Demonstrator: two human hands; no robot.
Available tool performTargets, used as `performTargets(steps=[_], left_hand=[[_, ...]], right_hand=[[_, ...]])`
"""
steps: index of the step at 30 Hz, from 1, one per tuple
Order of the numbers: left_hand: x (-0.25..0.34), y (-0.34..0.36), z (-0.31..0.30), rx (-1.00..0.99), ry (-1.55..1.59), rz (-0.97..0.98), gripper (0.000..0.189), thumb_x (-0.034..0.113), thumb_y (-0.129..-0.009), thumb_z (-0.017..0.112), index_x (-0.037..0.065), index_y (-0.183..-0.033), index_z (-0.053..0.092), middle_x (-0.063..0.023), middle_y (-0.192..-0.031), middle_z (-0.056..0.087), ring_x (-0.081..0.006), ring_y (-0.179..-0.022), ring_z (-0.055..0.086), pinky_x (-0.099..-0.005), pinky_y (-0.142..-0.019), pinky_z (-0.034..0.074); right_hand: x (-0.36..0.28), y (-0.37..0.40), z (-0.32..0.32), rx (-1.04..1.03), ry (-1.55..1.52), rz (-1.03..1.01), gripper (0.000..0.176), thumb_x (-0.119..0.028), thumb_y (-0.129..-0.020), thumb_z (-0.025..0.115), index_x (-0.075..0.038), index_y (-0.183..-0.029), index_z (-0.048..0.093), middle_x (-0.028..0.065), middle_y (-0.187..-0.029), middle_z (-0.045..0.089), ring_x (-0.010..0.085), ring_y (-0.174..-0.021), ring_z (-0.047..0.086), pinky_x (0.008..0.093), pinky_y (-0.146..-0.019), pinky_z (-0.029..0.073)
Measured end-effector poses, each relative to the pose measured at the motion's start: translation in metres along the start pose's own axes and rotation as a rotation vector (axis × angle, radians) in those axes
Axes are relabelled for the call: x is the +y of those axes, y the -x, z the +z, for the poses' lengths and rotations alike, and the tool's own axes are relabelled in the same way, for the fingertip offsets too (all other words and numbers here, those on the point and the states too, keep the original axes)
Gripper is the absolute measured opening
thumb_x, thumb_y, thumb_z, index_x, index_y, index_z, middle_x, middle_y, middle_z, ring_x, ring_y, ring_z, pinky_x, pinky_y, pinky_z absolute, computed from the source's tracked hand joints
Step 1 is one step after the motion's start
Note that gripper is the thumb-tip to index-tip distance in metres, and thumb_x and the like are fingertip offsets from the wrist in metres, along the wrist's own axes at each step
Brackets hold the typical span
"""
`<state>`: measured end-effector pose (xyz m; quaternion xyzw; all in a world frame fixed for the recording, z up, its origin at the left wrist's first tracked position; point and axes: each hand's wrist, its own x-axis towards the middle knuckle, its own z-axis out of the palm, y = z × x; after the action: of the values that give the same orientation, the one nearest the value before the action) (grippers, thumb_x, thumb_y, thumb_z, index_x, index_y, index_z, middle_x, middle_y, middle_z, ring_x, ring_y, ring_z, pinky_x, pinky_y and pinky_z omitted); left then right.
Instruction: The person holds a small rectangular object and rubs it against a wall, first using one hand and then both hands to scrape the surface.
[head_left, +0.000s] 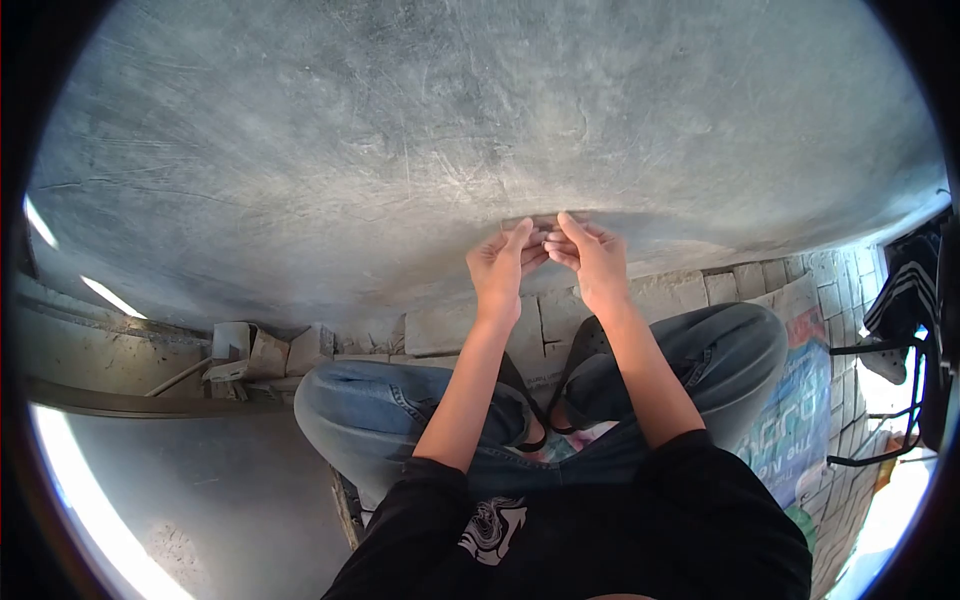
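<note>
My left hand (496,268) and my right hand (600,266) are side by side, close against the large grey wall (400,130). Between the thumbs and fingers of both hands is a thin, flat brownish piece (545,219), its long side lying along the wall. Both thumbs rest on its upper side, with the fingertips curled below and nearly meeting. Its exact kind does not show. Faint scratches and lighter patches mark the smooth grey surface around the hands.
My bent knees (740,345) are close below the wall. Paving blocks (440,328) run along its foot, with broken bricks (268,355) at the left. A printed banner (795,400) covers the ground at the right, near a black metal frame (915,400) with a striped dark item.
</note>
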<state>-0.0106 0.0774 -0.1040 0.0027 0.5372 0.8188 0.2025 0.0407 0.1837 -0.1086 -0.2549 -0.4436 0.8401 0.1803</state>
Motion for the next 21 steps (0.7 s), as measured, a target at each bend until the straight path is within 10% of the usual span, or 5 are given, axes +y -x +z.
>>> performTargets(steps=[21], left_hand=[[0.007, -0.003, 0.001, -0.035, 0.028, 0.017, 0.021, 0.014, -0.084, 0.059, -0.006, -0.089, 0.061, -0.0153, -0.084, 0.064, -0.0201, -0.073, 0.064, -0.0303, -0.07, 0.055]], right_hand=[[-0.006, -0.001, 0.006, -0.016, 0.059, -0.054, 0.023, -0.019, -0.08, 0.066, 0.004, -0.082, 0.062, 0.0105, -0.072, 0.063, 0.015, -0.063, 0.062, 0.0226, -0.06, 0.052]])
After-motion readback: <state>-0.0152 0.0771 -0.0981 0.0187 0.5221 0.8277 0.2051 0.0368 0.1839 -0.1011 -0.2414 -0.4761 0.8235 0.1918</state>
